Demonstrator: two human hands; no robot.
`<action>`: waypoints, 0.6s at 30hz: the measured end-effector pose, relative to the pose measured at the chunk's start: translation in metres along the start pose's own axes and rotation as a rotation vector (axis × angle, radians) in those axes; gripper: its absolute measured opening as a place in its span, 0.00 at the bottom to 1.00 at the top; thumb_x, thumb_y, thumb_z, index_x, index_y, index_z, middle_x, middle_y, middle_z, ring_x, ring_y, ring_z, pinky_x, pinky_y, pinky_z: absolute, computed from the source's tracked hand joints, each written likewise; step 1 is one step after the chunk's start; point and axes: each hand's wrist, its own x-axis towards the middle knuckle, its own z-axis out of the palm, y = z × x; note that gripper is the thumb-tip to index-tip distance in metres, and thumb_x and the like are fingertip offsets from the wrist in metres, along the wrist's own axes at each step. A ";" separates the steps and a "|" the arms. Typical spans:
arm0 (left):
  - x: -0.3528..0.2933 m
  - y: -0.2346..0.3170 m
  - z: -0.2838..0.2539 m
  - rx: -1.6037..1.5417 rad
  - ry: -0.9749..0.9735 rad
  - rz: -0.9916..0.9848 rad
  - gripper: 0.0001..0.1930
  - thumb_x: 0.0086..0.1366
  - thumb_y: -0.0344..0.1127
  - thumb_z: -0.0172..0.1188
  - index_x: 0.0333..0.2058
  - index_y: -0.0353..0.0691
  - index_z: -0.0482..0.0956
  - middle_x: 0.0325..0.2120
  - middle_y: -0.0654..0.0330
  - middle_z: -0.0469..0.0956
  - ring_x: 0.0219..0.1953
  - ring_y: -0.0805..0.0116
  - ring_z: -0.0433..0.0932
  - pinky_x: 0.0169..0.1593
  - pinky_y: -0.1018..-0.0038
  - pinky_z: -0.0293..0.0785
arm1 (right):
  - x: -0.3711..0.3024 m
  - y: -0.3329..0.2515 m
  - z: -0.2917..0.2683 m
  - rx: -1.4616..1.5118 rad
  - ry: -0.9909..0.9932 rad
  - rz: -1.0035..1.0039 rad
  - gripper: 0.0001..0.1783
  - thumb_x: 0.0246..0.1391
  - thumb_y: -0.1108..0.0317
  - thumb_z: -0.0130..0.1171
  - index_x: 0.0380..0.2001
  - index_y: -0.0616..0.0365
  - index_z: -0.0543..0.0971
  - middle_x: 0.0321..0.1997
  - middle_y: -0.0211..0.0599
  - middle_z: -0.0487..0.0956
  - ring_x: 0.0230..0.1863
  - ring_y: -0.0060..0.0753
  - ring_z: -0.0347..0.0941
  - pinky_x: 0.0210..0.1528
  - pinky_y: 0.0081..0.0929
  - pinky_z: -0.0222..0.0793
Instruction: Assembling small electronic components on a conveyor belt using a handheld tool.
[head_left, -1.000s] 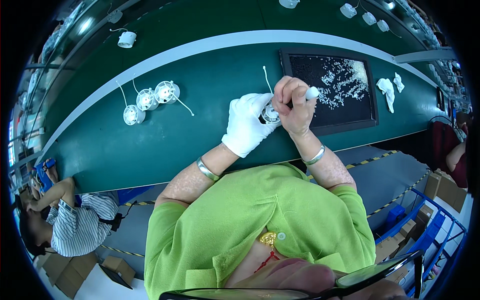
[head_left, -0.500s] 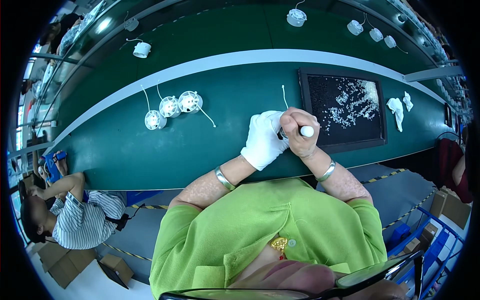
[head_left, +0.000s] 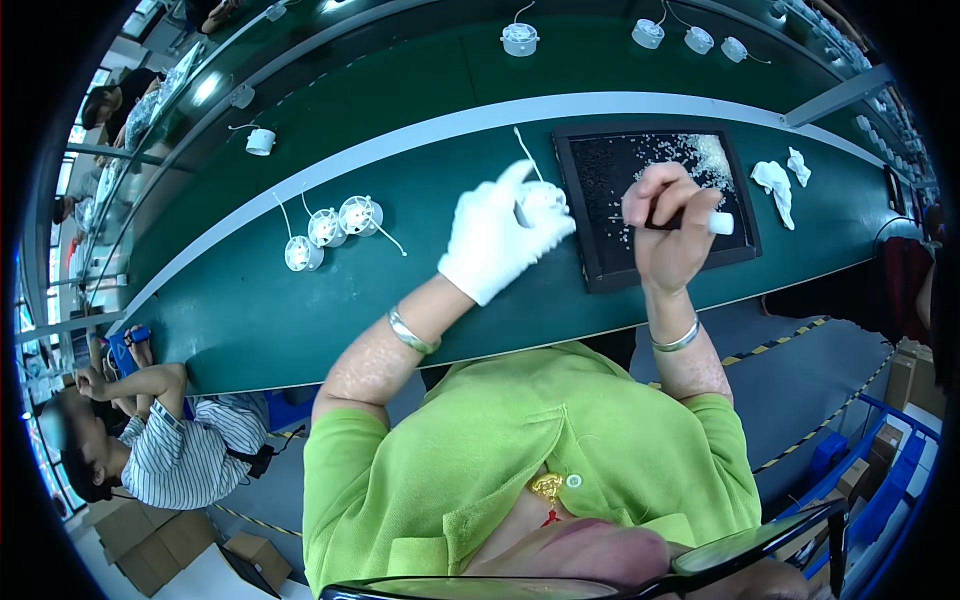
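My left hand (head_left: 500,235), in a white glove, holds a small round white fan housing (head_left: 541,203) at the left edge of the black tray. Its thin white wire points up and away from the glove. My bare right hand (head_left: 672,222) is raised over the tray, its fingers closed round a slim tool with a white handle (head_left: 720,223). The handle end sticks out on the right and a thin shaft seems to show on the left; the tool's exact kind is hidden by the fingers. The two hands are apart.
The black tray (head_left: 590,270) carries many small clear and dark pieces. Several white fan housings (head_left: 327,228) with wires stand left on the green table (head_left: 420,300). More housings (head_left: 519,40) line the far surface. Crumpled white gloves (head_left: 774,190) lie right. A co-worker (head_left: 180,450) sits at left.
My hands have moved apart: the left went left and up with the fan housing, the right moved right over the tray with the tool. The view has also shifted slightly.
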 end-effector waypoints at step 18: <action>0.208 -0.093 -0.059 0.916 0.240 0.005 0.46 0.53 0.66 0.60 0.59 0.34 0.62 0.58 0.50 0.67 0.58 0.51 0.68 0.56 0.56 0.67 | -0.027 -0.022 -0.120 -0.730 0.369 0.124 0.13 0.57 0.69 0.60 0.22 0.67 0.78 0.24 0.33 0.77 0.27 0.18 0.69 0.30 0.18 0.65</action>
